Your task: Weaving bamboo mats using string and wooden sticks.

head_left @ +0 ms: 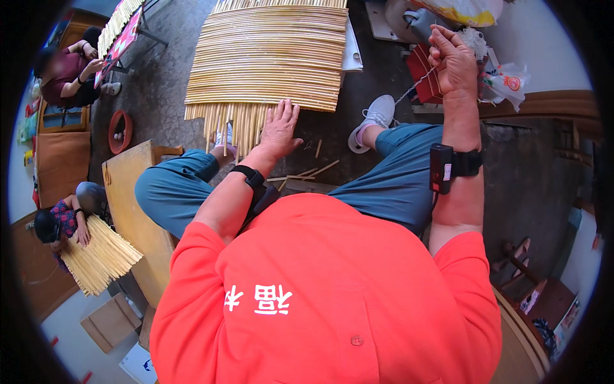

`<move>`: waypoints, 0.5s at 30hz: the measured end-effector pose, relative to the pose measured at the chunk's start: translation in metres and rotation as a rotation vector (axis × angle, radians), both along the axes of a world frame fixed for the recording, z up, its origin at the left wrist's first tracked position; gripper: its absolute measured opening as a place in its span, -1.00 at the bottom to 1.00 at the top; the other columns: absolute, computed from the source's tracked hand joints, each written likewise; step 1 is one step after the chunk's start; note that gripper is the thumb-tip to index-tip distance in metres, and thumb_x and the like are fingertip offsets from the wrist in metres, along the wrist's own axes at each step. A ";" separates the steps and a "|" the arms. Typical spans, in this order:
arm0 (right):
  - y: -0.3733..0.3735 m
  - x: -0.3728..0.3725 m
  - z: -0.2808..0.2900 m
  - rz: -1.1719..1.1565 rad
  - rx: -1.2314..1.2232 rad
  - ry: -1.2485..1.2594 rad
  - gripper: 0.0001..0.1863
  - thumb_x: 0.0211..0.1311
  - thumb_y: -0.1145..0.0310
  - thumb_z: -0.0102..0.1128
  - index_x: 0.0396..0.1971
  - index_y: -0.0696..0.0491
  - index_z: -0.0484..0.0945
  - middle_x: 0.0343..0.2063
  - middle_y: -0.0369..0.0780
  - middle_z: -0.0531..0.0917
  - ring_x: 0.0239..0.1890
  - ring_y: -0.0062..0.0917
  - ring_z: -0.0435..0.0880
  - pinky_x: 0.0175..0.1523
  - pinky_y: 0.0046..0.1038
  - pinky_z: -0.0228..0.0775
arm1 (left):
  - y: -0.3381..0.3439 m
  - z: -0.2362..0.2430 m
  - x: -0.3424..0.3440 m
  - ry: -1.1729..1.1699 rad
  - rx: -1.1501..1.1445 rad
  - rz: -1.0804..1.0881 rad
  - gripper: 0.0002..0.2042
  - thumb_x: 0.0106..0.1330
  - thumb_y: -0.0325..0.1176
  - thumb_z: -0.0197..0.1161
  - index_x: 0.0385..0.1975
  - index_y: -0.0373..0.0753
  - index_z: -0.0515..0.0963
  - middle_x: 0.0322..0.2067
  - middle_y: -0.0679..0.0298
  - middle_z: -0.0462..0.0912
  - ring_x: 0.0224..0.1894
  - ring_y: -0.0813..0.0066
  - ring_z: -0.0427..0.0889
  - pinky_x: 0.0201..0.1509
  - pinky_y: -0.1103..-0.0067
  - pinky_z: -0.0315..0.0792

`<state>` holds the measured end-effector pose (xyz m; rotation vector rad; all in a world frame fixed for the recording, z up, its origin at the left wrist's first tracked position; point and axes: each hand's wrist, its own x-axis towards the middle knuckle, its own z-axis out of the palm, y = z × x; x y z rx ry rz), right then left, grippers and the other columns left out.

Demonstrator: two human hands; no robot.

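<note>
A mat of thin straw-coloured sticks (265, 57) lies in front of me, its sticks running side to side. More sticks (220, 119) point toward me from under its near edge. My left hand (279, 130) rests on that near edge at the right, fingers stretched out and holding nothing. Raised at the upper right, my right hand (454, 64) is closed in a pinch. A pale twisted cord (417, 84) runs from it down toward my shoe. Something thin shows at its fingertips, too small to make out.
Loose stick pieces (307, 174) lie on the floor between my legs. A red box (427, 75) and plastic bag (508, 83) stand at right. At left are a wooden bench (131, 217), a red ring-shaped basin (119, 131), and two people working with stick mats.
</note>
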<state>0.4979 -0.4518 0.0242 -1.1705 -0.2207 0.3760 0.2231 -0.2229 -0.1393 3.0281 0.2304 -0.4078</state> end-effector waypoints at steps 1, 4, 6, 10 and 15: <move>0.000 0.000 0.000 -0.006 -0.009 0.009 -0.82 0.10 0.46 0.23 -0.27 0.14 0.54 -0.51 -0.27 0.58 -0.63 -0.73 0.45 -0.61 -0.71 0.23 | 0.000 0.001 0.000 0.018 0.037 -0.001 -0.04 -0.06 0.00 0.36 0.29 -0.22 -0.05 0.32 0.02 -0.14 0.37 0.11 -0.17 0.37 0.26 -0.12; 0.000 -0.001 0.000 -0.005 -0.010 0.002 -0.82 0.10 0.46 0.23 -0.27 0.14 0.54 -0.52 -0.28 0.58 -0.64 -0.73 0.45 -0.61 -0.71 0.22 | -0.003 0.003 0.001 -0.019 0.013 0.015 -0.12 -0.03 -0.03 0.34 0.26 -0.23 0.03 0.29 0.01 -0.03 0.35 0.11 -0.09 0.36 0.27 -0.10; 0.001 -0.001 0.000 -0.014 -0.014 0.003 -0.82 0.10 0.46 0.24 -0.27 0.14 0.54 -0.52 -0.27 0.58 -0.64 -0.73 0.45 -0.61 -0.71 0.22 | -0.004 0.002 0.006 -0.203 -0.049 -0.019 -0.20 0.00 -0.05 0.32 0.22 -0.25 0.12 0.17 -0.01 0.18 0.24 0.09 0.14 0.28 0.26 0.07; 0.003 -0.002 0.001 0.012 0.005 0.014 -0.82 0.10 0.46 0.24 -0.28 0.14 0.54 -0.51 -0.26 0.58 -0.64 -0.73 0.45 -0.61 -0.71 0.22 | -0.011 -0.007 0.028 -0.048 -0.658 0.150 -0.37 0.16 0.00 0.18 0.11 -0.33 0.26 -0.13 0.01 0.48 -0.09 0.17 0.50 0.00 0.30 0.38; 0.007 -0.005 0.003 0.006 0.004 0.010 -0.81 0.10 0.46 0.24 -0.27 0.15 0.54 -0.51 -0.25 0.58 -0.63 -0.72 0.45 -0.61 -0.72 0.21 | -0.029 -0.030 0.042 0.220 -1.645 1.028 -0.27 0.28 0.23 -0.19 0.12 -0.39 0.22 -0.12 -0.05 0.48 -0.12 0.17 0.51 -0.07 0.32 0.43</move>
